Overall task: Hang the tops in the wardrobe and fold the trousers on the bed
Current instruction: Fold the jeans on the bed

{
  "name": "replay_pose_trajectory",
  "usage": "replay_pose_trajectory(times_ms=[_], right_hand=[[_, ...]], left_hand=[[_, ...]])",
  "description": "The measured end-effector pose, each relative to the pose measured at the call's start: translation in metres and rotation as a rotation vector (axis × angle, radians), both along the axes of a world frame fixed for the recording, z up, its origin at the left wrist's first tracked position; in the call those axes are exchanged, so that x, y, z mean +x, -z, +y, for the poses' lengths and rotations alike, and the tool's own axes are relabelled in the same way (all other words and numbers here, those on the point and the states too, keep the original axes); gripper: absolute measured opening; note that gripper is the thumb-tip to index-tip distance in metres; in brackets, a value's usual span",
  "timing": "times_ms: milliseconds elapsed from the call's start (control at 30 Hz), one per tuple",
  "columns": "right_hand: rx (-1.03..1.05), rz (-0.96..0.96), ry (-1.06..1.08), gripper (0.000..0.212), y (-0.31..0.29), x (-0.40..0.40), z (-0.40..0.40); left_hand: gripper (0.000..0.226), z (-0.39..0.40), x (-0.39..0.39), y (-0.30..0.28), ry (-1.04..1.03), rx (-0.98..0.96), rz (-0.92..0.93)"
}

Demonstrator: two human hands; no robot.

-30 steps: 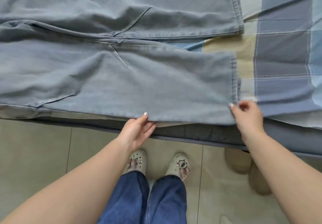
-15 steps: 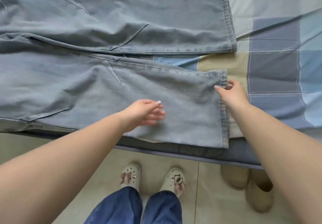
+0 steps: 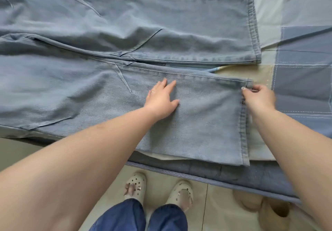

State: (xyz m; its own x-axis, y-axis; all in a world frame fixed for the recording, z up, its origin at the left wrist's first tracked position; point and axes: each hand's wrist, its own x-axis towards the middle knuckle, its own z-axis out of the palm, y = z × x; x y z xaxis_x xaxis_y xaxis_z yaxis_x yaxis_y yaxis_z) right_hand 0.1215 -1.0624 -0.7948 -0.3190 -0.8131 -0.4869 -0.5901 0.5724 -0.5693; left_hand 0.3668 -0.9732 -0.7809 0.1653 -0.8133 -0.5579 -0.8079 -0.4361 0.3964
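Right grip (image 3: 258, 97) pinching trousers (image 3: 206, 123) hem, left grip (image 3: 161, 101) flat on leg

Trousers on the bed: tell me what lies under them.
Under the trousers lies the patchwork bedsheet, showing between the legs and beyond the hems. The left hand presses on top. Anything else beneath the denim is covered.

The grey-blue denim trousers (image 3: 89, 90) lay spread flat across the patchwork bed cover (image 3: 296, 47), legs side by side running to the right. The far leg's hem reached a little further right than the near leg's. The near leg overhung the bed's front edge slightly.
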Motion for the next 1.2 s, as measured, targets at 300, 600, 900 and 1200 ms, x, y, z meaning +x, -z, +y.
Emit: replay_pose_trajectory(times_ms=[300, 600, 900, 1200], right_hand=[[-0.201, -0.144, -0.349, 0.033, -0.06, 0.06, 0.147], [0.299, -0.539, -0.349, 0.021, -0.112, 0.204, 0.237], [0.538, -0.598, -0.229, 0.006, -0.116, 0.368, 0.286], [0.748, -0.82, 0.199, 0.041, -0.117, 0.535, 0.316]], left_hand=[[0.042, 0.094, 0.039, -0.017, -0.577, -0.045, 0.394], [0.016, 0.194, 0.139, -0.073, -1.114, -0.063, 0.353], [0.011, 0.246, 0.311, -0.103, -1.304, -0.23, 0.429], [0.034, 0.295, 0.501, -0.124, -1.471, -0.303, 0.381]])
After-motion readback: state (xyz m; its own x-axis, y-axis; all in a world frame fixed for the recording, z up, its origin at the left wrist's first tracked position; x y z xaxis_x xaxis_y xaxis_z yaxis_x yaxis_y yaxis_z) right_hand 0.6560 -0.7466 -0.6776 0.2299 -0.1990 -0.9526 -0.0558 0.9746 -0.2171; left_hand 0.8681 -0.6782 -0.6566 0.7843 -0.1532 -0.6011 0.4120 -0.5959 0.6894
